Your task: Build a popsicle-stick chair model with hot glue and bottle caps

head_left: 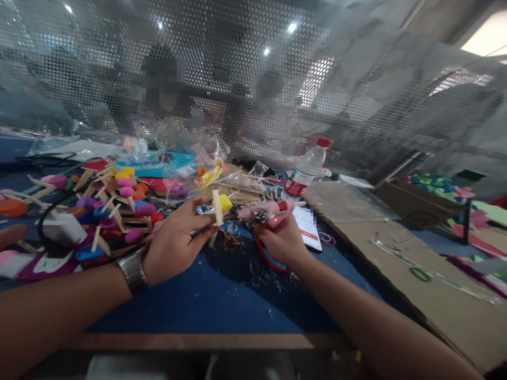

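My left hand [178, 240], with a metal watch on its wrist, is closed on a small wooden-stick piece [217, 209] and holds it upright above the table. A yellow rounded part [225, 202] shows just behind the sticks. My right hand [280, 240] grips a pink glue gun [259, 212], its nozzle end pointing left toward the wooden piece. Dirty residue coats the front of the gun, and a small red light glows on it. The nozzle and the wooden piece look close; whether they touch I cannot tell.
Many similar stick pieces with coloured rounds [127, 211] heap up on the left, beside a white plug [63, 232]. A phone [307, 227] lies behind my right hand, near a red-capped bottle [307, 169]. Cardboard [396, 274] covers the right. A perforated metal screen [222, 68] stands behind.
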Motion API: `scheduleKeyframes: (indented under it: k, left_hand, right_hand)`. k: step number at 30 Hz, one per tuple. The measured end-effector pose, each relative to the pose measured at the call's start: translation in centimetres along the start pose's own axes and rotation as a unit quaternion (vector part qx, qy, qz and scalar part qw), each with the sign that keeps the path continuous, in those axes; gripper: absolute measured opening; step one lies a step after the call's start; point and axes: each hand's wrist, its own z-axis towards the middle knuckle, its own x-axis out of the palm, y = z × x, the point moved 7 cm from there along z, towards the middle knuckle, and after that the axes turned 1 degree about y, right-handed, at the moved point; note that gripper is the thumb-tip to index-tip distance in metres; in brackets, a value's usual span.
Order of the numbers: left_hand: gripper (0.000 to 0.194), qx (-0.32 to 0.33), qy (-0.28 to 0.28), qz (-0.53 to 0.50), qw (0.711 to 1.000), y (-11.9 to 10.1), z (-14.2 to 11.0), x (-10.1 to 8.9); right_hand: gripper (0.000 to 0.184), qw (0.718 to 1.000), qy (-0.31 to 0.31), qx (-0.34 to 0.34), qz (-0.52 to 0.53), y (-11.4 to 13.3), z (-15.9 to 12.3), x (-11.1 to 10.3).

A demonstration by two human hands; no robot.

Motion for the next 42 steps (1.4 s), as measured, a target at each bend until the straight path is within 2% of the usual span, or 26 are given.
scheduleKeyframes:
  k: [7,14,22,29,42]
  left_hand:
    - [0.018,0.014,-0.009,-0.006,1.000,-0.14,0.07,-0.09]
    - [0.016,0.008,-0.005,0.000,1.000,-0.09,0.06,-0.07]
    - [0.016,0.011,-0.012,0.000,1.000,-0.29,0.09,-0.20]
    - [0.020,0.013,-0.011,0.002,1.000,-0.19,0.06,-0.15]
    - [0.022,-0.005,-0.001,0.019,1.000,-0.05,-0.08,0.00]
  right_hand:
    - [0.020,1.000,-0.002,-0.011,0.010,0.13,0.03,-0.02]
    - [0.017,1.000,-0.016,-0.005,-0.003,0.18,0.12,-0.19]
    - [0.023,1.000,-0.002,-0.012,0.010,0.13,0.13,-0.03]
    - [0.015,1.000,-0.010,-0.019,0.004,0.67,-0.03,-0.03]
    - [0.014,1.000,-0.002,-0.013,0.000,0.06,-0.41,0.29]
